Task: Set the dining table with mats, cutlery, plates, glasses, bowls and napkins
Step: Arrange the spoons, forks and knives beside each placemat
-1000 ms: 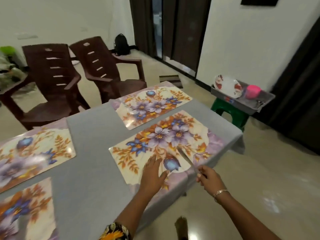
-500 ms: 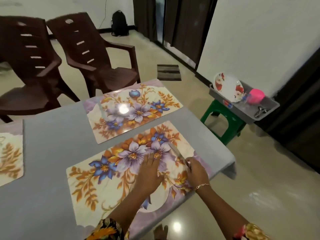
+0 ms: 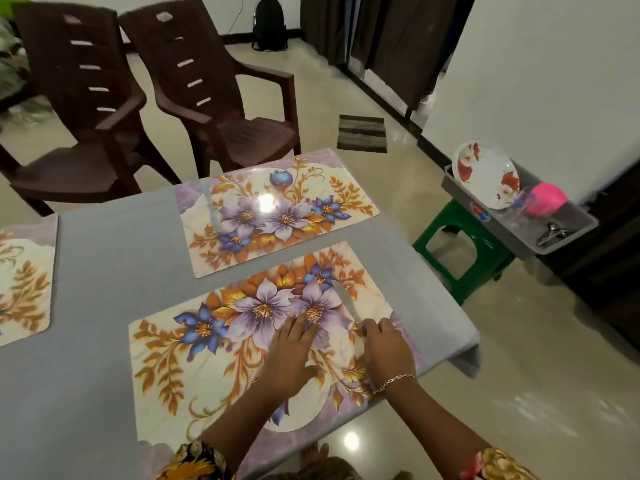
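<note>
A floral mat (image 3: 207,358) lies at the near edge of the grey table (image 3: 114,258). My left hand (image 3: 291,355) rests flat on this mat, fingers spread. My right hand (image 3: 384,351) grips the handle of a table knife (image 3: 344,299), whose blade lies on the mat's right part, pointing away from me. A second floral mat (image 3: 277,216) lies beyond, with another knife (image 3: 211,209) on its left side. A third mat (image 3: 24,278) shows at the left edge.
Right of the table a grey tray (image 3: 561,237) on a green stool (image 3: 467,258) holds a floral plate (image 3: 488,174), a pink bowl (image 3: 547,199), glasses and cutlery (image 3: 554,233). Two brown plastic chairs (image 3: 214,98) stand behind the table.
My view has shifted toward the near mat. Both hands moved up onto it, and my right hand brought the knife down flat on the mat's right side.
</note>
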A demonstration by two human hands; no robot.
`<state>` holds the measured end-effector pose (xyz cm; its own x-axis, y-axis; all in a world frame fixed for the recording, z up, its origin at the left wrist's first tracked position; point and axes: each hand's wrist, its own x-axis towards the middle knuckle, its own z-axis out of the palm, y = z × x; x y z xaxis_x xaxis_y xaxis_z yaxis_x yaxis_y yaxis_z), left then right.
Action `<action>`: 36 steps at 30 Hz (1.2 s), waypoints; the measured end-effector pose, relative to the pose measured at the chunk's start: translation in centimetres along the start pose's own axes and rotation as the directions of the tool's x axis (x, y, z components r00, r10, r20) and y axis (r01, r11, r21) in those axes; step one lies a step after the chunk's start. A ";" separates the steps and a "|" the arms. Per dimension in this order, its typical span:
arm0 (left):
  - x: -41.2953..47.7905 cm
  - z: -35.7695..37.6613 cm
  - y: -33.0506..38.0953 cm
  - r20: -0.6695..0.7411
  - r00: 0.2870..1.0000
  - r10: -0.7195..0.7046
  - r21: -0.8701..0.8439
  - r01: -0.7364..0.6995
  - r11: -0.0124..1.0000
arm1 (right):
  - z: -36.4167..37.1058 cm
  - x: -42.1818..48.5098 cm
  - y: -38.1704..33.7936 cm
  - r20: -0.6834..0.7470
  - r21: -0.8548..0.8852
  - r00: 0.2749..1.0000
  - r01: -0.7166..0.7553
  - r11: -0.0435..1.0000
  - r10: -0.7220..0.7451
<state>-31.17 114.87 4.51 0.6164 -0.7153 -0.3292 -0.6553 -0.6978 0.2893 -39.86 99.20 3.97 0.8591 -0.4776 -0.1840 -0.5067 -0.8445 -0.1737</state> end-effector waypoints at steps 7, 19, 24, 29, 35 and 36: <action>0.3 0.1 0.9 -0.032 0.997 -0.074 -0.113 0.070 0.991 | -1.0 0.7 1.9 0.007 0.217 0.999 0.030 0.976 -0.032; 5.2 0.4 13.8 -0.238 0.970 -0.055 -0.328 -0.027 0.944 | -3.8 -0.2 14.8 0.025 0.435 0.998 0.038 0.900 -0.054; 9.1 0.8 21.4 -0.238 0.971 0.003 -0.326 -0.083 0.942 | -5.7 -0.5 23.2 -0.042 0.382 0.998 -0.028 0.924 0.047; 13.0 1.2 28.0 -0.208 0.970 0.126 -0.320 -0.189 0.928 | -7.4 0.0 31.0 -0.101 0.376 0.982 -0.110 0.920 0.159; 20.9 2.1 34.1 -0.183 0.962 0.205 -0.300 -0.253 0.920 | -9.0 4.1 40.0 -0.138 0.388 0.958 -0.182 0.904 0.252; 22.1 2.0 34.8 -0.177 0.963 0.202 -0.308 -0.249 0.918 | -9.3 4.9 41.1 -0.130 0.383 0.956 -0.195 0.903 0.262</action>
<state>-41.22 74.87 5.47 0.5388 -0.8364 -0.1002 -0.6205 -0.4745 0.6243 -55.76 59.89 4.91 0.6983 -0.7095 -0.0954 -0.6527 -0.5763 -0.4917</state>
